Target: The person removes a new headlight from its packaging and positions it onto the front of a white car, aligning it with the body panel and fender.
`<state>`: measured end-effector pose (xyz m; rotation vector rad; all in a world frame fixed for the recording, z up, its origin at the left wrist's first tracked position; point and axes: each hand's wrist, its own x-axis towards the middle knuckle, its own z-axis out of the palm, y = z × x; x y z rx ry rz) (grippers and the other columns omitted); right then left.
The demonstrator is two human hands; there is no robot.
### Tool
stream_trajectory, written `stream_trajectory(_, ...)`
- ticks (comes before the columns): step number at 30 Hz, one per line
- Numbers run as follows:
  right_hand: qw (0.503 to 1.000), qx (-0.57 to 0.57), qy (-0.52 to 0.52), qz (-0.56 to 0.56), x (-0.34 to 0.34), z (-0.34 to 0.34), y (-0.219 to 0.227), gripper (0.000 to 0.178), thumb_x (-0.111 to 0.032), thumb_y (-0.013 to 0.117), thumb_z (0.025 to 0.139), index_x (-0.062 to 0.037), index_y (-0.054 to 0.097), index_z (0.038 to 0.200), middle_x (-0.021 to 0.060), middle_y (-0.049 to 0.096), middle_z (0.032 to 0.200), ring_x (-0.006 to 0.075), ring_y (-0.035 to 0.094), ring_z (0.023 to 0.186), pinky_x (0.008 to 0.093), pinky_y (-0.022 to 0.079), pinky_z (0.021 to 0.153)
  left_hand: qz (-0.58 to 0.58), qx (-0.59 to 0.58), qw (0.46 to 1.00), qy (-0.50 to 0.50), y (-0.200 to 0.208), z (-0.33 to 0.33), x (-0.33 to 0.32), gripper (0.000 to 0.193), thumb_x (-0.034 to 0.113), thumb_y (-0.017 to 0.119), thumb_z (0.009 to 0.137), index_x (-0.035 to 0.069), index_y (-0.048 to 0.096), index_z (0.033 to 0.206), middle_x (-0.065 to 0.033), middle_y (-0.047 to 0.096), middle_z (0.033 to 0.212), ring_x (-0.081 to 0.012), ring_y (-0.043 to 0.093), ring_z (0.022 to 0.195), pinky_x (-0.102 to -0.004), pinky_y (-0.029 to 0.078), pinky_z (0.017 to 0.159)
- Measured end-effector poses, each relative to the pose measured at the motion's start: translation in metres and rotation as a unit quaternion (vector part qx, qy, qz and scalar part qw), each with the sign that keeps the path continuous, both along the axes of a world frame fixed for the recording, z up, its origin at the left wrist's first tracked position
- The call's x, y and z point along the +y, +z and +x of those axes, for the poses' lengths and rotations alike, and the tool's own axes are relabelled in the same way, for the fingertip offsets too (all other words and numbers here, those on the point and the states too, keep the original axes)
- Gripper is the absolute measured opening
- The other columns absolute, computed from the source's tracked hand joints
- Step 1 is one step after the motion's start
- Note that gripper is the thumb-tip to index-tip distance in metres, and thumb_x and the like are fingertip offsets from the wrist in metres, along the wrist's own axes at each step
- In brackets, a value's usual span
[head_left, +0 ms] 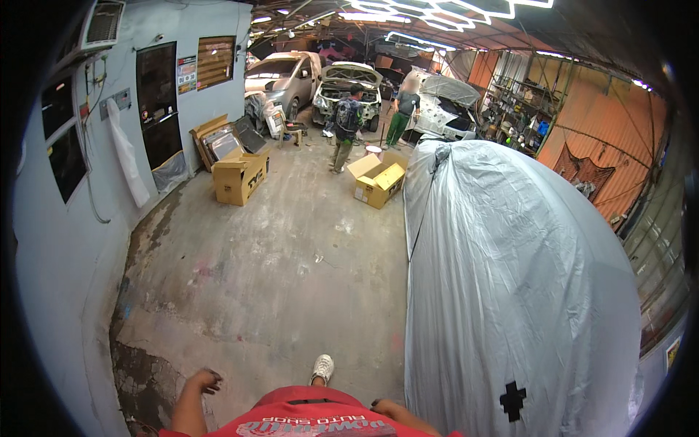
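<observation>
My left hand (206,380) hangs low at my side over the concrete floor (291,291). Its fingers are loosely bent and somewhat apart, with nothing seen in them. On the other side my right hand (381,406) shows only in part beside my red shirt (313,411), and its fingers are mostly hidden. Nearest to that hand is a large silver cover (502,240), draped over something the size of a vehicle, with a black cross-shaped patch (512,401) low on it. Neither hand touches the cover. One white shoe (322,368) points ahead of me.
An open cardboard box (378,188) stands by the cover's far end. Another cardboard box (237,182) is near the left wall, beside leaning panels (222,143). Two people (346,127) stand farther back, near vehicles with raised hoods (348,84). Cluttered shelves (520,105) line the right side.
</observation>
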<state>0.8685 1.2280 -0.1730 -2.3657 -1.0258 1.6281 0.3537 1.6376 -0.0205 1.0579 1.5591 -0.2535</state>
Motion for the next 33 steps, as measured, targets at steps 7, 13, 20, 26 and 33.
stream_trajectory(7,0.988,0.004,0.061,-0.144,0.17,0.139,-0.001,0.048,-0.034,0.071,0.085,0.0004,0.07,0.119,0.0175,0.072,0.115,0.0283,0.071,0.094,0.0419,0.056,0.083,-0.179,0.076,0.975,-0.111,-0.051,0.058,0.002,0.038,0.008,0.052,0.099,0.009,0.059,0.137,-0.0165,0.057,0.137,-0.0294,0.07,0.099,-0.0456,0.059,0.082)
stream_trajectory(13,0.976,-0.216,0.008,-0.022,0.262,0.292,0.04,0.043,-0.036,0.066,0.084,0.002,0.075,0.101,0.0203,0.074,0.096,0.033,0.071,0.087,0.0449,0.055,0.079,-0.159,0.086,0.983,-0.03,-0.04,0.1,0.083,0.039,0.008,0.051,0.1,0.01,0.058,0.139,-0.0174,0.056,0.14,-0.0288,0.069,0.1,-0.0459,0.058,0.083)
stream_trajectory(20,0.98,-0.182,-0.077,0.032,0.376,0.319,0.062,0.046,-0.031,0.065,0.083,-0.0012,0.071,0.118,0.021,0.071,0.111,0.0338,0.068,0.1,0.0418,0.053,0.091,-0.145,0.108,0.982,-0.052,-0.046,0.169,0.227,0.042,0.007,0.049,0.099,0.012,0.056,0.141,-0.0175,0.054,0.143,-0.028,0.069,0.1,-0.0455,0.058,0.083)
stream_trajectory(26,0.989,-0.043,0.001,-0.14,0.426,0.327,0.016,0.046,-0.037,0.064,0.088,-0.0004,0.072,0.114,0.0197,0.073,0.11,0.0324,0.07,0.099,0.0431,0.055,0.084,-0.153,0.101,0.973,-0.14,-0.09,0.298,0.366,0.049,0.004,0.049,0.097,0.015,0.053,0.145,-0.0156,0.052,0.146,-0.027,0.07,0.1,-0.0437,0.058,0.082)
stream_trajectory(33,0.992,0.112,0.021,0.052,0.437,0.393,-0.009,0.04,-0.032,0.063,0.092,-0.0037,0.072,0.118,0.0133,0.073,0.116,0.0243,0.07,0.096,0.0437,0.056,0.077,-0.082,0.105,0.97,-0.202,-0.054,0.434,0.584,0.054,0.002,0.049,0.094,0.017,0.053,0.146,-0.0147,0.051,0.147,-0.0268,0.071,0.099,-0.0424,0.059,0.079)
